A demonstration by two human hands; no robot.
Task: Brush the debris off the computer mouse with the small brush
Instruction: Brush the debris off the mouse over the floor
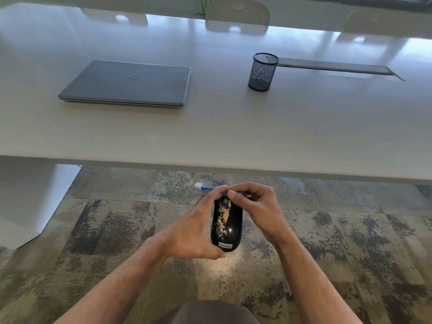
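Note:
A glossy black Lenovo mouse [226, 226] is held in the air over the carpet, below the table's near edge. Pale tan debris covers its top left half. My left hand [194, 232] grips the mouse from the left side, thumb under its rear end. My right hand [254, 206] pinches a small blue brush [205, 187] above the mouse's front end. The brush lies roughly level, its white bristle tip pointing left past my left fingers. Most of the handle is hidden inside my right fingers.
A closed grey Dell laptop [127, 83] lies on the white table [233, 132] at the left. A black mesh pen cup [263, 71] stands to the right, beside a long cable slot [334, 66]. Chairs stand beyond the far edge. Patterned carpet [350, 242] lies below.

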